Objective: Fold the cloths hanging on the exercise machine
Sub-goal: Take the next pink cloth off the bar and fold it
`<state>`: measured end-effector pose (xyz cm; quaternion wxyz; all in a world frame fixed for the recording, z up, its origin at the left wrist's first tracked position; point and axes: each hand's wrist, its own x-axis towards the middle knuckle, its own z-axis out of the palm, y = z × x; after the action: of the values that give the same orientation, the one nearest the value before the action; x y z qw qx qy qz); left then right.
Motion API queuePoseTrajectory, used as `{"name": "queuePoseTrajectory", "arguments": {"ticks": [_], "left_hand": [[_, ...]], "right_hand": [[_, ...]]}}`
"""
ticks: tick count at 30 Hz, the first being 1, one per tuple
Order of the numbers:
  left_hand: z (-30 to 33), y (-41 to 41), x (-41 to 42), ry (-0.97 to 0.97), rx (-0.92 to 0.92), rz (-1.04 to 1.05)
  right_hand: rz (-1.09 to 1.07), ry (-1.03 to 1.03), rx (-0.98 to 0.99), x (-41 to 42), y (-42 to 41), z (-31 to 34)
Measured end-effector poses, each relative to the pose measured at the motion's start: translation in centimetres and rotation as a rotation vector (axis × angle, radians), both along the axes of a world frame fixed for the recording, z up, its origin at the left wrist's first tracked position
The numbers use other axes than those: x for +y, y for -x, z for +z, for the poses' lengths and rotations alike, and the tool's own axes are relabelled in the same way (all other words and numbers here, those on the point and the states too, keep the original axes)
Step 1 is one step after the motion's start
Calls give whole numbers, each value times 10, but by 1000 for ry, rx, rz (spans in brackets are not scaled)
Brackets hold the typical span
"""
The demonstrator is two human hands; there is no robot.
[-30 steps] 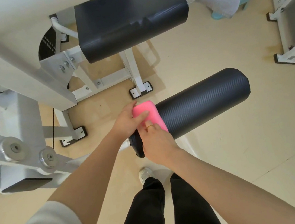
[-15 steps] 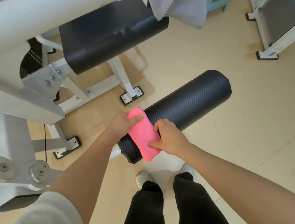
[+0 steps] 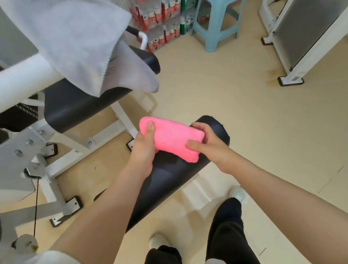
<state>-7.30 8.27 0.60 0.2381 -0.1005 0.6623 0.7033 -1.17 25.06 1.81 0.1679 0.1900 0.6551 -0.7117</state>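
Observation:
A folded pink cloth [image 3: 173, 139] is held just above the black padded roller [image 3: 170, 180] of the exercise machine. My left hand [image 3: 144, 151] grips its left end, thumb on top. My right hand [image 3: 208, 144] pinches its right end, thumb on the near side. A grey cloth [image 3: 76, 41] hangs unfolded over the white bar [image 3: 10, 89] at the upper left, draping down in front of the black seat pad [image 3: 75, 108].
The white machine frame [image 3: 9, 159] with bolts and a cable fills the left side. A light blue stool [image 3: 219, 11] and stacked bottle packs [image 3: 155, 10] stand at the back. Another white machine [image 3: 307, 19] is at the right. My legs and shoes are below.
The pink cloth has turned from lying lengthwise along the roller to crosswise between both hands, lifted slightly. The view has tilted up, bringing the grey cloth and the stool into sight.

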Motion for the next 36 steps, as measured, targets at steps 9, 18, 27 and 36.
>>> {"name": "queuePoseTrajectory", "arguments": {"ticks": [9,18,27,36], "left_hand": [[16,38,207,-63,35,98],[25,80,369,-305,-118,-249],[42,188,492,-247,-42,-292],[51,361,601,-163,-54,-290]], "right_hand": [[77,-18,42,199,44,23],[-402,107,107,381,74,40],[-338,25,129,506,167,43],[-184,36,50,626,355,51]]}}
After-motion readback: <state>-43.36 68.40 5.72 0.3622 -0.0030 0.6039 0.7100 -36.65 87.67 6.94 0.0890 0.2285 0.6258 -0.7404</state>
